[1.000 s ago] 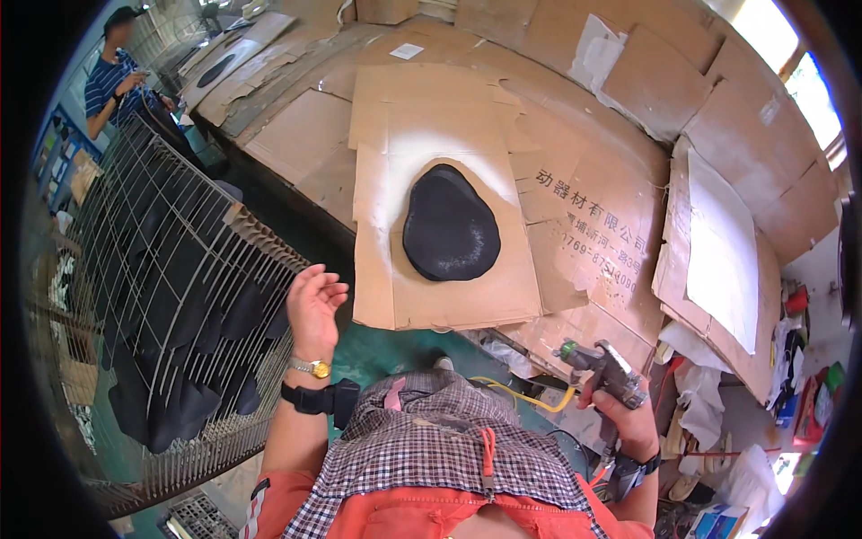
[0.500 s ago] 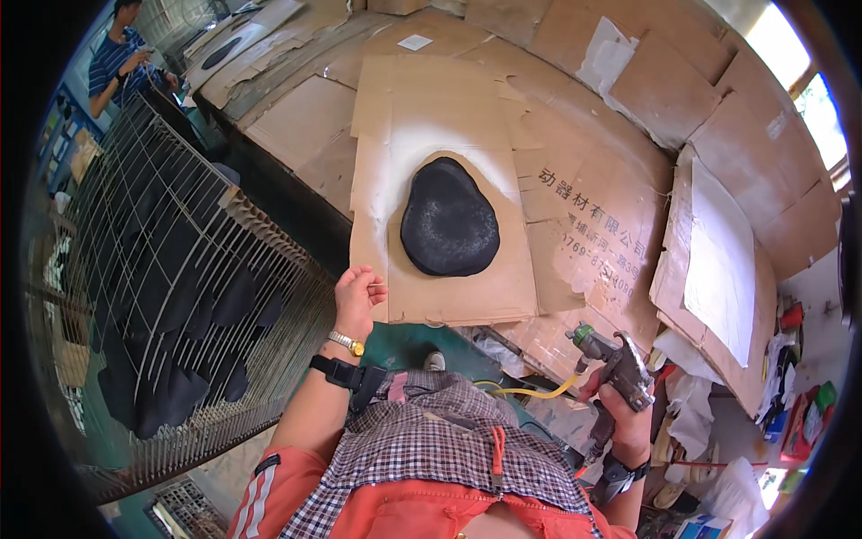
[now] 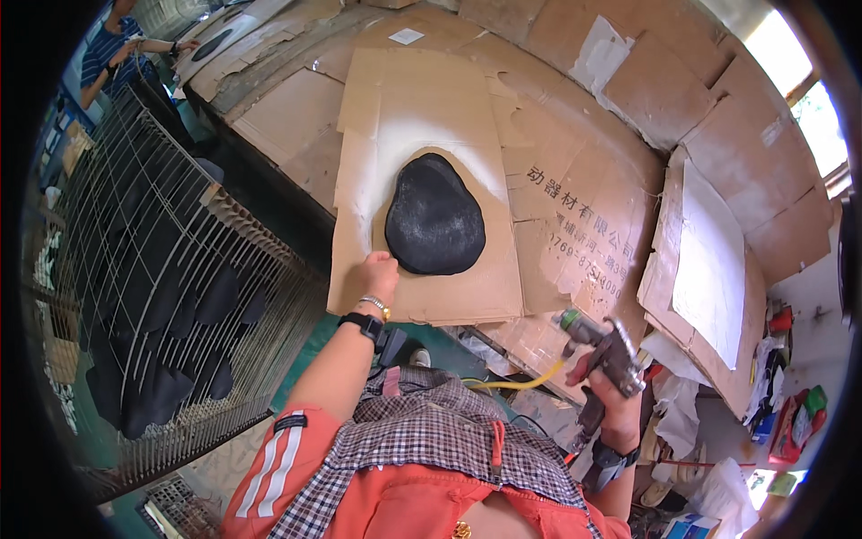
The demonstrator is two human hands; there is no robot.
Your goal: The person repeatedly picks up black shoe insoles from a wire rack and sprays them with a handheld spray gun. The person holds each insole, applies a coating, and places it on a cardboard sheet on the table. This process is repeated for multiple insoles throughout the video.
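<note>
Covering almost the whole bench, many flattened cardboard sheets (image 3: pixel 575 216) overlap one another, probably to protect the surface under them. To the person's left stands a large wire rack (image 3: pixel 171 296) with dark flat pieces on its shelves, apparently put there apart from each other so they do not touch. On top of the cardboard layers lies one separate cardboard panel (image 3: pixel 431 180), and its middle part is whitish around the black piece, as if spray has fallen there. The black rounded piece (image 3: pixel 435 216) lies flat in the middle of this panel, inside the pale area, well away from the edges.

The two hands are far apart. The left hand (image 3: pixel 377 274) is stretched forward and rests on the panel just beside the lower left edge of the black piece. The fingers are bent, and I cannot tell if they already touch the piece or only the cardboard. On this wrist there are a bracelet and a dark watch.

The right hand (image 3: pixel 611 382) is held back, near the body and off the bench edge, and it is closed around the grip of a spray gun (image 3: pixel 600 346). The nozzle points up and to the left, toward the bench but not straight at the black piece. A yellow hose (image 3: pixel 521 382) runs from the gun across in front of the person. At the far left, another person (image 3: pixel 112 49) works at a different table.
</note>
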